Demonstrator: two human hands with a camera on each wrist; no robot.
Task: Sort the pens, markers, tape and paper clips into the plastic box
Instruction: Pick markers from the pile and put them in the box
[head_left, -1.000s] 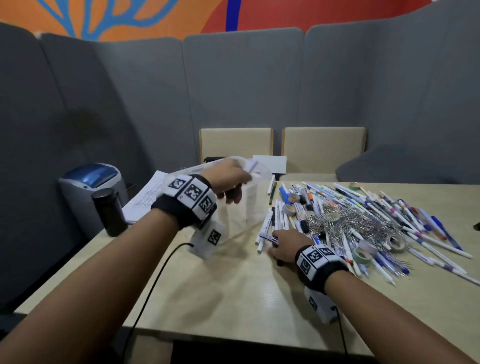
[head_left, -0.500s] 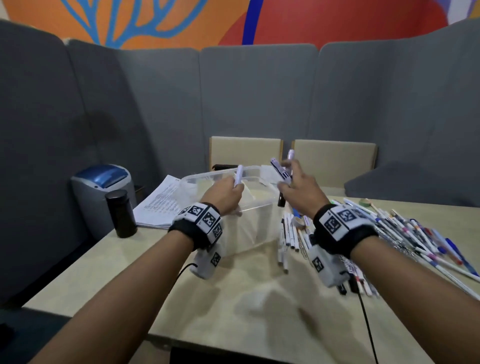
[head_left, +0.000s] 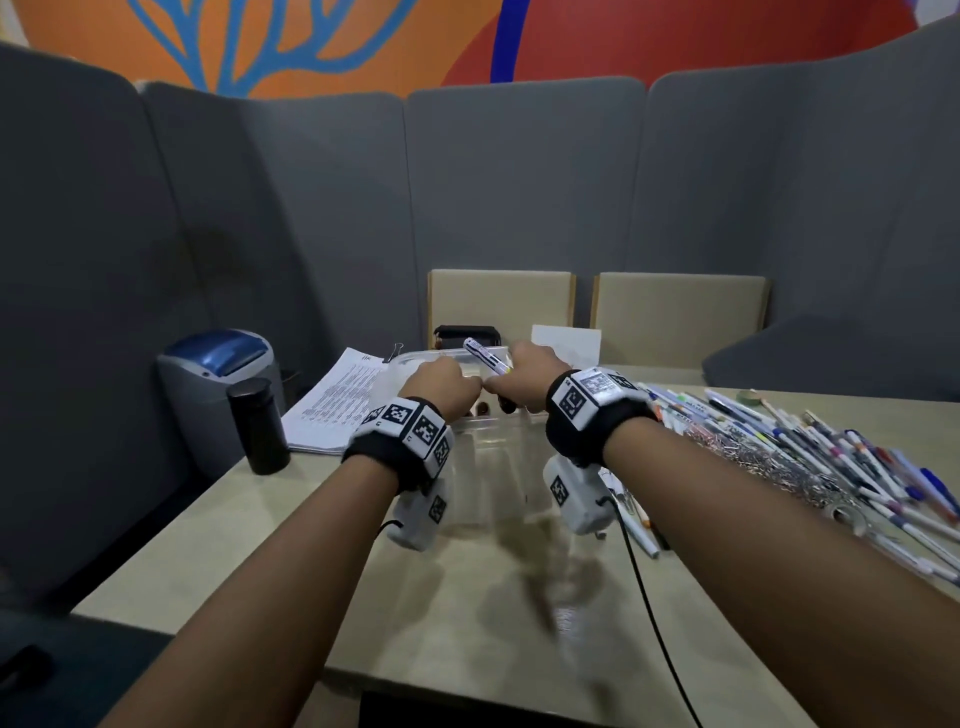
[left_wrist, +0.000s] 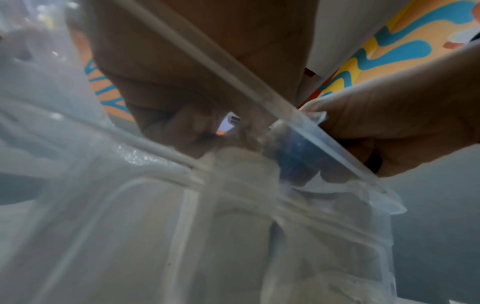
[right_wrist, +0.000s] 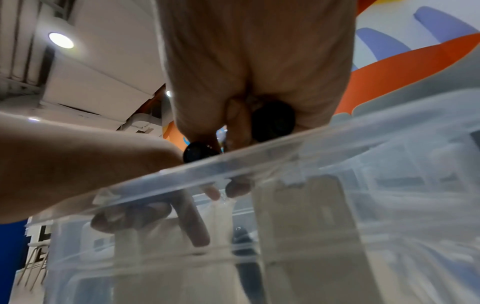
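The clear plastic box (head_left: 493, 462) stands on the table in front of me. Both hands hover over its near rim (right_wrist: 259, 160). My right hand (head_left: 522, 382) grips a few markers; a white one (head_left: 485, 356) sticks up to the left, and two black caps (right_wrist: 272, 121) show in the right wrist view. My left hand (head_left: 441, 387) is curled just beside it. A white printed marker barrel (left_wrist: 230, 123) shows between its fingers. The pile of pens and markers (head_left: 831, 452), paper clips (head_left: 753, 462) and a tape roll (head_left: 847, 514) lies to the right.
A black cylinder (head_left: 258, 426) and a grey-blue bin (head_left: 218, 374) stand at the table's left edge. Clipped papers (head_left: 337, 405) lie left of the box. A black cable (head_left: 649, 597) runs across the near table. Two beige chair backs (head_left: 501, 301) rise behind.
My right hand picked markers off the pile and carried them left, over the box beside my left hand. My left hand stayed at the box rim.
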